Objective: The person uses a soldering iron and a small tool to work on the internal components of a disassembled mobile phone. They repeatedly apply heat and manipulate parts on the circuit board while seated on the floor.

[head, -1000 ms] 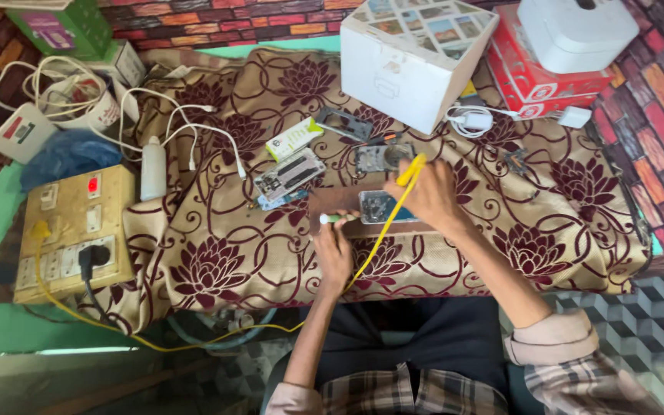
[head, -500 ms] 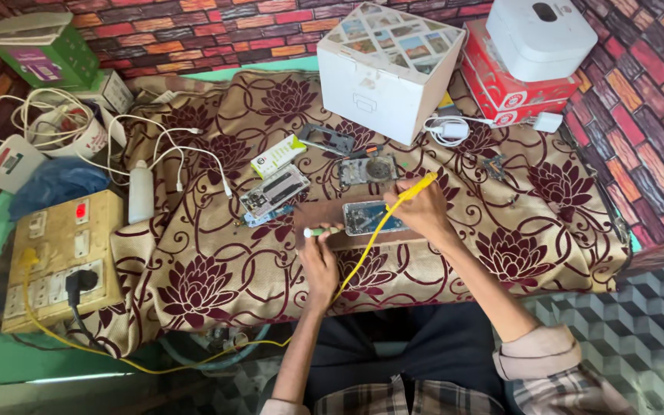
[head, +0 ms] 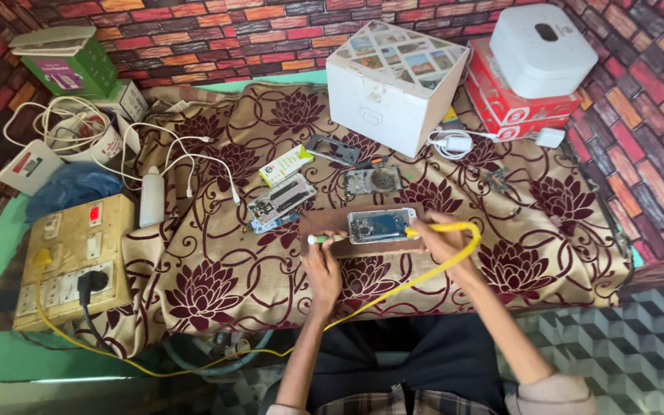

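An opened phone body (head: 380, 226) lies on a small brown board (head: 324, 225) in the middle of the flowered cloth (head: 217, 269). My right hand (head: 446, 244) holds a yellow-handled soldering iron (head: 441, 228), its tip at the phone's right edge, and its yellow cord (head: 393, 288) trails down off the table. My left hand (head: 323, 261) grips a thin white and green tool (head: 318, 240) at the board's left end.
A white box (head: 393, 84), a red box (head: 516, 107) with a white device (head: 541, 48) on it, phone parts (head: 281, 201), a white bottle (head: 151, 197), white cables (head: 78, 127) and a yellow switch board (head: 71, 261) surround the work spot.
My right hand with the soldering iron has dropped from above the phone to its right edge. The view has shifted slightly. My left hand stays at the board's left end.
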